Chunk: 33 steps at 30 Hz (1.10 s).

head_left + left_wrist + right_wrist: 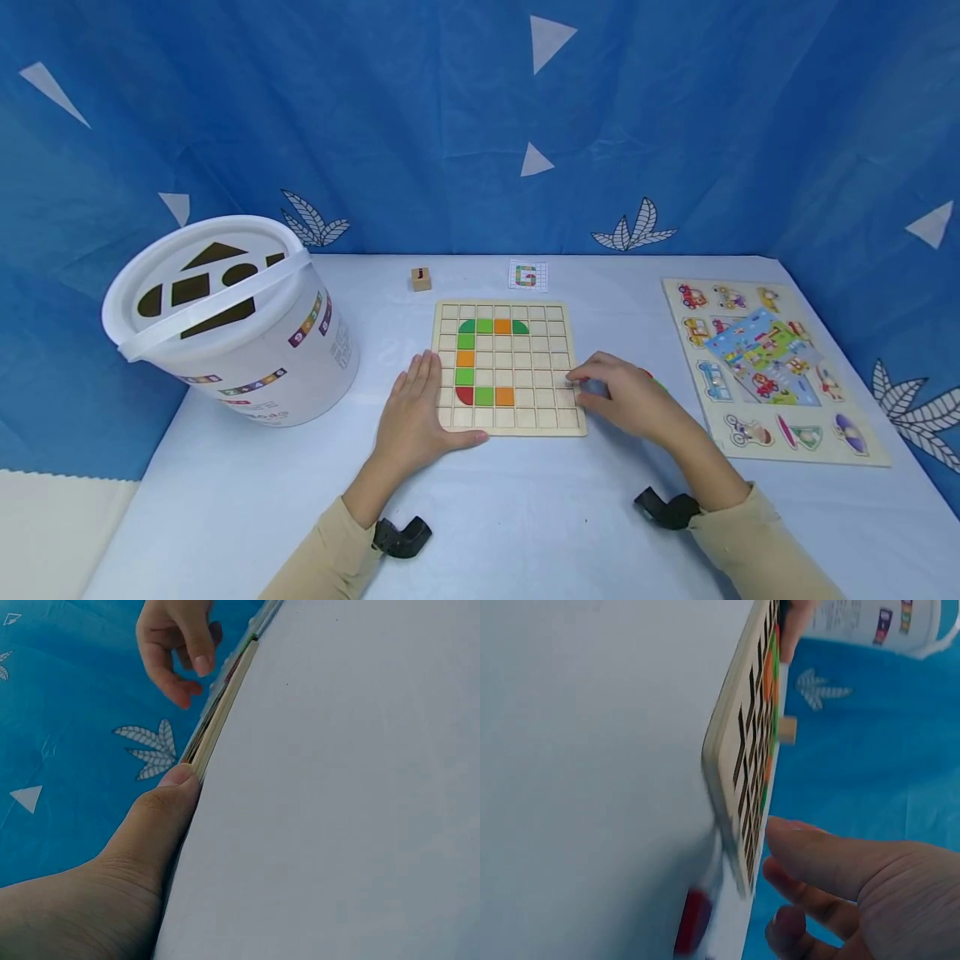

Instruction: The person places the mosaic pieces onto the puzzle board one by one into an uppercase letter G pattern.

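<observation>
A wooden grid board [540, 417] lies on the table with green, orange and red pieces [465, 358] set in a C-like outline. My left hand [412, 408] lies along its left side, fingers straight, the thumb [161, 810] at the near edge. Over the right edge hovers my right hand [618, 392], fingers loosely bent, thumb apart from them, nothing visible between them. In the right wrist view, that thumb [817, 855] is close beside the board [731, 742]. A red piece [694, 922] lies beyond the board's corner, mostly hidden behind the hand in the head view.
A white lidded bucket [315, 367] with shape cutouts stands at the left. Behind the board are a small wooden cube [422, 280] and a pattern card [528, 276]. To the right lies a vehicle puzzle board [705, 417] with a picture card [765, 358] on it.
</observation>
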Motion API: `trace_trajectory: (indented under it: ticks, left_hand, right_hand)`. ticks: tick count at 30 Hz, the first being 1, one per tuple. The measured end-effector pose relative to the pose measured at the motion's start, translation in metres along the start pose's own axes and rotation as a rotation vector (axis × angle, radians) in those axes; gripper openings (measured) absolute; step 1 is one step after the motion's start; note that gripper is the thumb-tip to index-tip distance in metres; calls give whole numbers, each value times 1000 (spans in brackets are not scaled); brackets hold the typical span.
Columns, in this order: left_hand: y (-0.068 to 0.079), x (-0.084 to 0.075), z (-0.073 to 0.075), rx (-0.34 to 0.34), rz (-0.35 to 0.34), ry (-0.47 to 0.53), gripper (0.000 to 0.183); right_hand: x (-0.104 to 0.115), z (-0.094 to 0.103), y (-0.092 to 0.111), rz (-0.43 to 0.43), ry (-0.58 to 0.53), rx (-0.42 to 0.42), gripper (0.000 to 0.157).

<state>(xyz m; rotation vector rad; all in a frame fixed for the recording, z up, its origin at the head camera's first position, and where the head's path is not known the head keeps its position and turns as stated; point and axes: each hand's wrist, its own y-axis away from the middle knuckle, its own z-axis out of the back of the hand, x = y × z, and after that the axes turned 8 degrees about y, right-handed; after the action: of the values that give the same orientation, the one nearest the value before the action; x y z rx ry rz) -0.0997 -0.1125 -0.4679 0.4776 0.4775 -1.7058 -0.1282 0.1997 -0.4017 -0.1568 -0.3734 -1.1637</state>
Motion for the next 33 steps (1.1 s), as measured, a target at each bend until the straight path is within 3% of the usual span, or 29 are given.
trace_trajectory:
  ticks: [7, 17, 26, 33]
  left_hand:
    - [0, 0, 1, 0, -4, -1, 138]
    - [1, -1, 1, -7, -4, 6, 139]
    - [0, -1, -1, -10, -3, 4, 139]
    - [1, -1, -1, -2, 4, 10, 138]
  right_hand:
    - [-32, 12, 15, -42, -13, 48, 32]
    - [-46, 16, 27, -19, -26, 159, 35]
    - [-46, 7, 25, -86, 38, 79, 20]
    - [-37, 0, 23, -147, 3, 67, 25]
